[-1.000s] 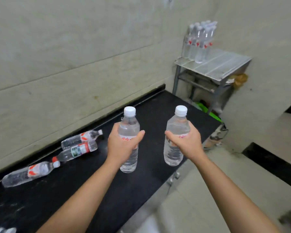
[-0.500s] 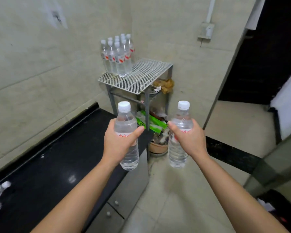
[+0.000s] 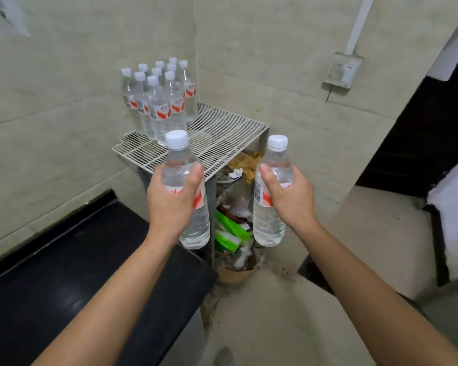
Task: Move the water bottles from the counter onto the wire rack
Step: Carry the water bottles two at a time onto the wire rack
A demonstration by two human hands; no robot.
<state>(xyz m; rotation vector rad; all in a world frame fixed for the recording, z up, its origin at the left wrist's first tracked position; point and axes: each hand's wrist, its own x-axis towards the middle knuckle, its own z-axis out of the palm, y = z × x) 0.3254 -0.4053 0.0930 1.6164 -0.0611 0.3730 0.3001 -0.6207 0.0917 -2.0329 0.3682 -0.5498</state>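
My left hand grips a clear water bottle with a white cap and a red label, held upright over the end of the black counter. My right hand grips a second upright water bottle over the floor. Both are in front of and slightly below the white wire rack, which stands in the corner. Several matching bottles stand upright at the rack's back left, against the wall.
Below the rack top are crumpled wrappers, green packets and a brown pot on the floor. A wall box with a conduit sits at the upper right. A dark doorway opens to the right.
The view has swung from the counter toward the rack, which is now nearer and centred. Both hands have carried their bottles closer to it. The lying bottles on the counter have left view.
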